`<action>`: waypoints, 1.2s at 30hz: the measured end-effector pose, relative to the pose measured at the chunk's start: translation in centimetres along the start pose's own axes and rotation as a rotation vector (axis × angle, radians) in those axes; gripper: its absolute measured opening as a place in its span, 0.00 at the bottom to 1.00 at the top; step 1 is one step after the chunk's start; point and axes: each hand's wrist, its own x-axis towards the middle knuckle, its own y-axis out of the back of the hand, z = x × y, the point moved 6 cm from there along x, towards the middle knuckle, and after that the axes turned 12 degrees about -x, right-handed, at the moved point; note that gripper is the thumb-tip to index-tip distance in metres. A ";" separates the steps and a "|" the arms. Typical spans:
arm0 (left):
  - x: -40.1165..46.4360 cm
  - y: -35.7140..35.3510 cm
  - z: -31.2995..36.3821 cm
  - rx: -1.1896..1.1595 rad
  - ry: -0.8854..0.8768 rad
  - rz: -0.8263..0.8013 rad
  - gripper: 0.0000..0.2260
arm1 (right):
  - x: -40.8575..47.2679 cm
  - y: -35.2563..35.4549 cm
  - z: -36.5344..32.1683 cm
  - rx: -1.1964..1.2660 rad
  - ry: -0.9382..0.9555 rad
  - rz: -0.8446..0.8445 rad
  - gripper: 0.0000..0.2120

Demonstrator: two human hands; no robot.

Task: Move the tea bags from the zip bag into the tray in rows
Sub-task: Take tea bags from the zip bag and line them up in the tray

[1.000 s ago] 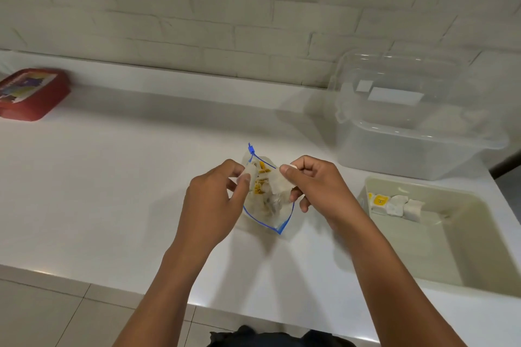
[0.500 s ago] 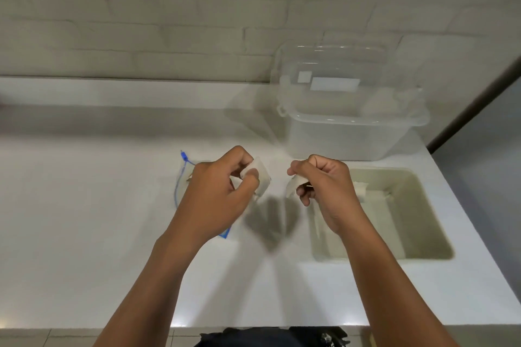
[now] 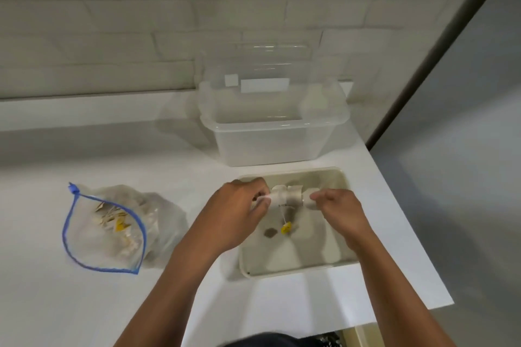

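Fingers (image 3: pixel 260 201) of the left hand (image 3: pixel 236 214) are curled and pinch one white tea bag (image 3: pixel 277 196), while those of the right hand (image 3: pixel 337 213) pinch a second tea bag (image 3: pixel 306 198) just beside it; both are held above the far end of the beige tray (image 3: pixel 298 267). A string with a yellow tag (image 3: pixel 286 227) is seen hanging below the bags. The open zip bag (image 3: pixel 112 229), blue-edged and holding more tea bags, is laid on the white worktop (image 3: pixel 56 304) to the left, well apart from the tray. A clear lidded tub (image 3: pixel 270 127) is placed behind the tray, against the brick wall (image 3: pixel 141 22).
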 end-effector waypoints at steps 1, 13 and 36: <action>0.0 -1.0 -0.5 0.001 0.018 -0.014 0.03 | 0.4 -0.1 0.5 -0.031 -0.008 -0.025 0.11; -1.1 -4.6 -2.7 0.007 0.080 0.054 0.08 | 3.5 -1.8 0.9 -0.199 0.055 -0.003 0.15; -0.1 -5.4 -2.5 -0.045 0.097 0.062 0.06 | 4.0 -2.8 1.8 -0.416 0.161 -0.026 0.20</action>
